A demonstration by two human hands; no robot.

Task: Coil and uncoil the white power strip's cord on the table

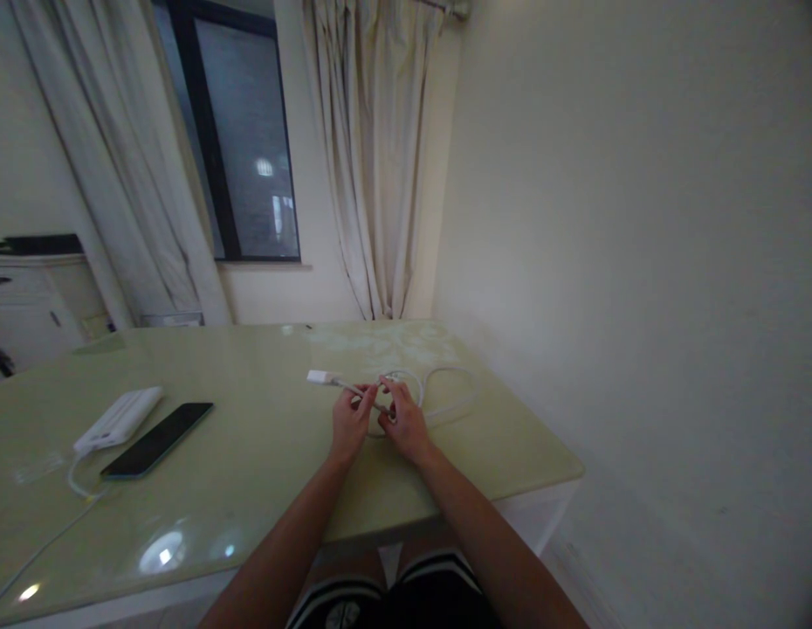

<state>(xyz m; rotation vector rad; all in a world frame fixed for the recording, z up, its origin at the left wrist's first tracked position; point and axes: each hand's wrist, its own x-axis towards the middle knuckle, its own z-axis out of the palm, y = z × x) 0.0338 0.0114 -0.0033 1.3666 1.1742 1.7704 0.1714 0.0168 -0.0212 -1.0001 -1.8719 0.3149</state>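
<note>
My left hand [349,423] and right hand [403,423] both pinch the white cable [445,406] just above the bench [249,489], its loops lying beyond; it seems light and limp, best held near the stiffer plug [318,376].

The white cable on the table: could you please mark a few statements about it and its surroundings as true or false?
1. The left hand and the right hand both grip the white cable. True.
2. The cable's plug sticks out to the right of the hands. False: it points left, and the loops lie to the right.
3. A dark phone lies beside a white power bank. True.
4. The phone stands propped against the wall. False: it lies flat on the table, to the left of the hands.
</note>
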